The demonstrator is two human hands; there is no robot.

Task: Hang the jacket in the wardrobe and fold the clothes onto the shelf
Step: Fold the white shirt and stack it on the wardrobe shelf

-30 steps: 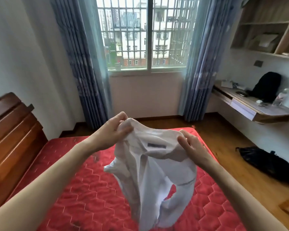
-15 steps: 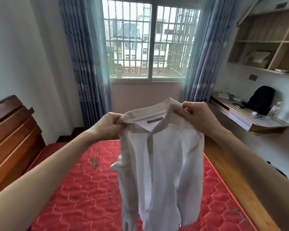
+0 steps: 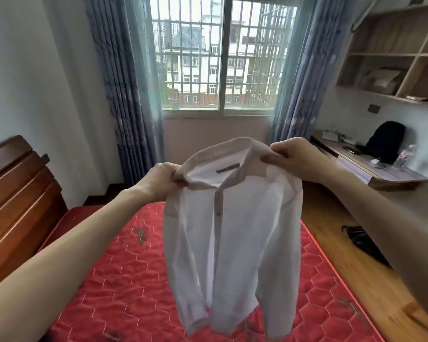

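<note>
A white long-sleeved shirt (image 3: 235,233) hangs in the air in front of me, above the red mattress (image 3: 124,287). My left hand (image 3: 162,180) grips the left end of its collar. My right hand (image 3: 293,156) pinches the right end of the collar, held a little higher. The shirt's front faces me with the button strip down its middle, and both sleeves dangle at its sides. A grey label shows inside the collar. No wardrobe and no jacket are in view.
A wooden headboard (image 3: 17,201) stands at the left. At the right, a wall desk (image 3: 371,166) carries a black backpack (image 3: 384,141) and a bottle (image 3: 404,156). Open wooden shelves (image 3: 395,55) hang above it. A black bag (image 3: 363,240) lies on the wooden floor.
Both hands have lifted the shirt and pulled its collar apart, so the crumpled shirt now hangs straight. My view has tilted upward.
</note>
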